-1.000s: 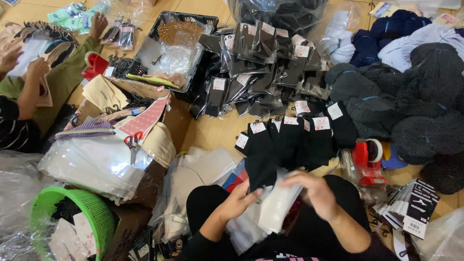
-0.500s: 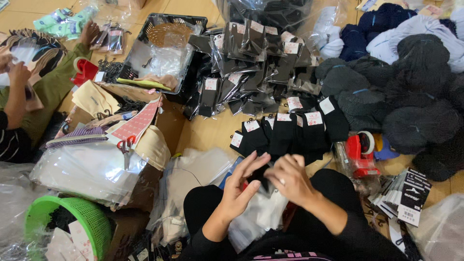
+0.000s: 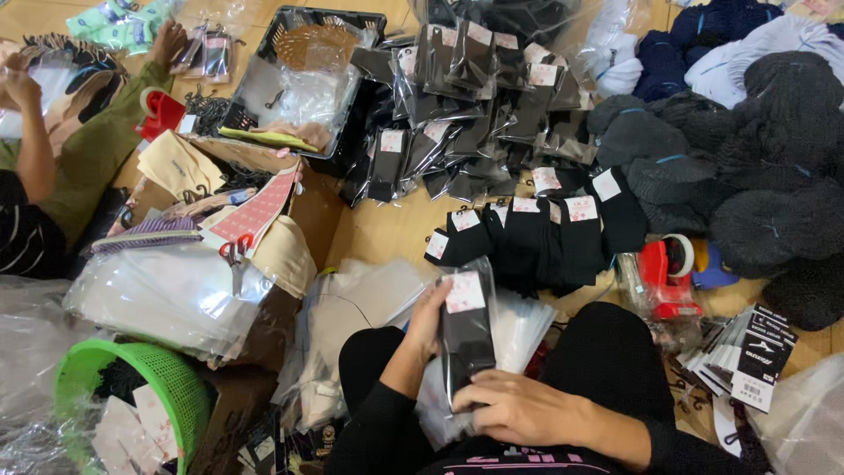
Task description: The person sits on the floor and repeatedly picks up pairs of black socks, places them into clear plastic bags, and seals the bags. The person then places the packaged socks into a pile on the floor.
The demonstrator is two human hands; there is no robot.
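Wooden floor [image 3: 391, 230] strewn with bagged black socks [image 3: 457, 114]

Two hands, the left hand [image 3: 431, 318] and the right hand [image 3: 519, 409], hold one bagged black sock pair [image 3: 466, 339]. Just beyond the left hand lies a row of roughly six labelled black sock pairs [image 3: 536, 233]. Right of the right hand stand one red tape dispenser [image 3: 664, 277] and one stack of printed cards [image 3: 747, 352]. Far left of the left hand sits one green basket [image 3: 154, 378].

Your left hand [image 3: 429, 318] reached forward, fingers curled in a grip, forearm angled up from the lap; your right hand [image 3: 519, 407] lay knuckles-up, fingers closed, wrist bent inward.
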